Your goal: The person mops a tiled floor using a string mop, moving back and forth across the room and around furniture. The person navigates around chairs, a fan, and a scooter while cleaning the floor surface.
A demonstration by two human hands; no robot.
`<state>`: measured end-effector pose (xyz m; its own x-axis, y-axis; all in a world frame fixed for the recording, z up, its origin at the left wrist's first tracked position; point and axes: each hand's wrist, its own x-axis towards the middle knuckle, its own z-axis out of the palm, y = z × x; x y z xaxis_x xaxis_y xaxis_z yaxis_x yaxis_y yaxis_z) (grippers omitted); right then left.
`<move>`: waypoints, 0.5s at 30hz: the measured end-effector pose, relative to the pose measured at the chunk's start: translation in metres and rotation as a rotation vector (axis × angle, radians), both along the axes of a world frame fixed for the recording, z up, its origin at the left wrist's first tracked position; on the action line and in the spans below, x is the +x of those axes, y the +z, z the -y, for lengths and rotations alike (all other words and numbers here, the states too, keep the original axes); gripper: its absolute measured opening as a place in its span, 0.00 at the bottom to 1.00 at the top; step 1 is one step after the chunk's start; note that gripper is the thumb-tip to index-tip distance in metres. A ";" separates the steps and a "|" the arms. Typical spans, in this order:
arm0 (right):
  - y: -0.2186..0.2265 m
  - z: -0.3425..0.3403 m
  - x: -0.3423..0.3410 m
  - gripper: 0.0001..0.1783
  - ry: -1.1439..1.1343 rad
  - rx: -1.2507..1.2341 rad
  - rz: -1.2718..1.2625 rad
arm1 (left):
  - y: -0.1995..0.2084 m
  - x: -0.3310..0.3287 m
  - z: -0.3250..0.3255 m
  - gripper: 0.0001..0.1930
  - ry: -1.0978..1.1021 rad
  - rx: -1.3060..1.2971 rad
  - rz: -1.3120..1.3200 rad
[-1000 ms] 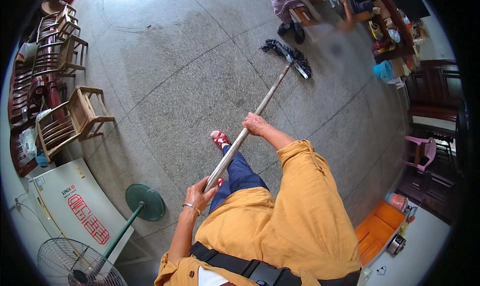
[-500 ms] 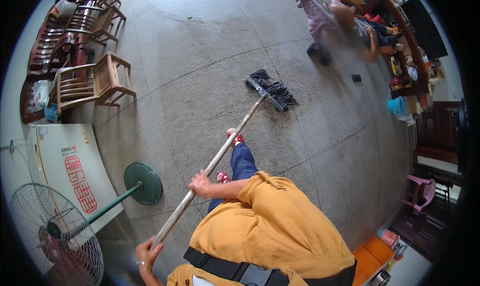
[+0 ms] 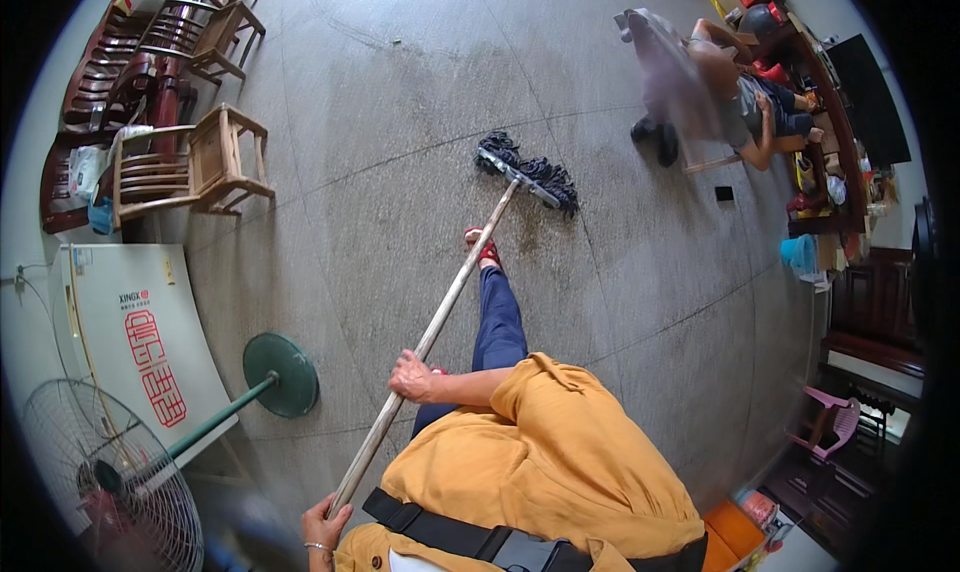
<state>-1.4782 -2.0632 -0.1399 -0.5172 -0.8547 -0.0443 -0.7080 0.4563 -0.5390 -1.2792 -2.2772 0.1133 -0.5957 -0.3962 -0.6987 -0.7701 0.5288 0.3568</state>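
A mop with a pale wooden handle (image 3: 455, 290) slants across the view. Its dark stringy head (image 3: 552, 182) lies on the grey speckled floor ahead of me, below a metal clamp. My right hand (image 3: 411, 377) is closed round the middle of the handle. Lower down, close to my body, my left hand (image 3: 325, 529), with a bracelet at the wrist, grips the handle's top end. One foot in a red sandal (image 3: 480, 244) is stretched forward beside the handle, short of the mop head. Damp, darker marks show on the floor round the mop.
On the left are a standing fan (image 3: 110, 482) with a round green base (image 3: 281, 375), a large white box (image 3: 140, 332) and wooden chairs (image 3: 215, 162). Far right, a person (image 3: 735, 82) is beside a cluttered cabinet (image 3: 835, 122). A blue bucket (image 3: 798, 254) and pink chair (image 3: 835, 419) stand right.
The mop head has shifted slightly left and forward. Both hands have moved a little right in view, still on the handle. My front foot has stepped farther forward.
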 end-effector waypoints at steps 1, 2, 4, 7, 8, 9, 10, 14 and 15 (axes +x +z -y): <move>-0.015 -0.015 -0.028 0.05 -0.043 -0.018 -0.004 | -0.005 -0.038 -0.016 0.21 -0.018 0.018 -0.001; -0.026 -0.031 -0.061 0.05 -0.067 -0.008 0.034 | -0.006 -0.079 -0.037 0.21 -0.061 0.000 -0.025; -0.018 -0.075 -0.140 0.04 -0.134 0.080 -0.009 | -0.014 -0.171 -0.081 0.21 -0.154 -0.012 -0.072; -0.037 -0.137 -0.264 0.05 -0.291 0.182 -0.139 | -0.050 -0.297 -0.129 0.18 -0.267 0.030 -0.132; -0.060 -0.163 -0.305 0.06 -0.384 0.124 -0.216 | -0.055 -0.347 -0.148 0.17 -0.295 0.107 -0.155; -0.044 -0.189 -0.351 0.05 -0.474 0.305 -0.042 | -0.063 -0.399 -0.172 0.17 -0.326 0.144 -0.189; -0.045 -0.213 -0.389 0.06 -0.556 0.262 -0.221 | -0.079 -0.439 -0.186 0.18 -0.401 0.130 -0.241; -0.036 -0.277 -0.498 0.14 -0.744 0.313 -0.138 | -0.099 -0.585 -0.258 0.17 -0.516 0.262 -0.280; -0.036 -0.288 -0.518 0.16 -0.817 0.300 -0.064 | -0.110 -0.608 -0.271 0.17 -0.513 0.267 -0.283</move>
